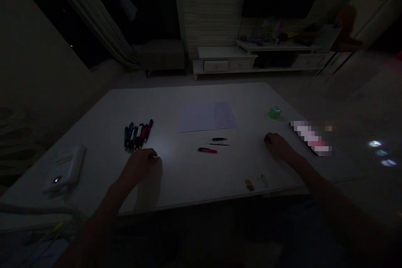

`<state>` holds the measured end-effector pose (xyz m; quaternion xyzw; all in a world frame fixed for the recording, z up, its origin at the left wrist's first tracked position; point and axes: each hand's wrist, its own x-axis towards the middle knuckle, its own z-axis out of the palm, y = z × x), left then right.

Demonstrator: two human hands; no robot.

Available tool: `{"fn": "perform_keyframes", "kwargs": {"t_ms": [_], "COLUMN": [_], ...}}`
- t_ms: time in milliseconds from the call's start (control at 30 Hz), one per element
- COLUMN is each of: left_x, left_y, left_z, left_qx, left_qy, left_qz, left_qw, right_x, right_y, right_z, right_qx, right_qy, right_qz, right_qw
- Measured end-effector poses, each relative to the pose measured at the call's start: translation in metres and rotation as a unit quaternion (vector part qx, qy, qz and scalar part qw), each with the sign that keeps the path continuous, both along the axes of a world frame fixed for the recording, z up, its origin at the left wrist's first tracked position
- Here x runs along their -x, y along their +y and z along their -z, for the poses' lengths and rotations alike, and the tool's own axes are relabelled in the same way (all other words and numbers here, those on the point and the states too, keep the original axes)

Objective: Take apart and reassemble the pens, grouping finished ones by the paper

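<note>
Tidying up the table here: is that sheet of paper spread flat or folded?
Spread flat: the sheet of paper lies open on the white table, no fold showing.

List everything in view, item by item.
Table: one, white, foreground.
Bundled pens: one bunch, mixed colours, table's left.
Paper sheet: one, white, table's middle.
Red pen: one, red, below paper.
Black pen: one, black, beside red pen.
Thin rod: one, black, between both pens.
Green object: one, green, table's far right.
Blurred object: one, dark, right edge.
Box: one, white, left corner.
Small item: one, yellow, near edge.
Drawer cabinet: one, white, beyond table.
Curtain: one, pale, back left.
Left hand: one, on table, beside pens.
Right hand: one, on table, near blurred object.
</note>
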<state>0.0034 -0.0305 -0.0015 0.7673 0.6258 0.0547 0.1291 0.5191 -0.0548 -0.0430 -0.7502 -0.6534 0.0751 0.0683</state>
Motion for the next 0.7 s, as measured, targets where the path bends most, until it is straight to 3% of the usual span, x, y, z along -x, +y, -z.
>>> {"fn": "perform_keyframes", "kwargs": {"t_ms": [100, 233, 300, 400, 533, 700], "left_x": [-0.03, -0.095, -0.127, -0.158, -0.167, -0.157], "left_y": [-0.006, -0.014, -0.018, -0.02, -0.02, -0.021], "left_z": [0.003, 0.009, 0.013, 0.02, 0.029, 0.035], "left_qx": [-0.015, -0.088, -0.113, -0.125, -0.13, -0.14], "left_qy": [-0.033, -0.079, -0.073, -0.066, -0.065, -0.104], "left_qz": [0.049, 0.108, 0.167, 0.195, 0.182, 0.141], "left_qw": [0.998, 0.987, 0.977, 0.971, 0.972, 0.975], "right_x": [0.019, 0.061, 0.086, 0.117, 0.136, 0.14], "right_y": [0.0, 0.002, 0.003, 0.003, 0.0, 0.0], "right_z": [-0.01, -0.024, -0.024, -0.011, 0.008, 0.009], "right_qx": [-0.001, -0.067, -0.127, -0.17, -0.157, -0.149], "right_qy": [0.003, 0.138, 0.189, 0.19, 0.192, 0.186], "right_qz": [-0.033, -0.045, -0.094, -0.12, -0.116, -0.127], "right_qw": [0.999, 0.987, 0.969, 0.96, 0.962, 0.963]}}
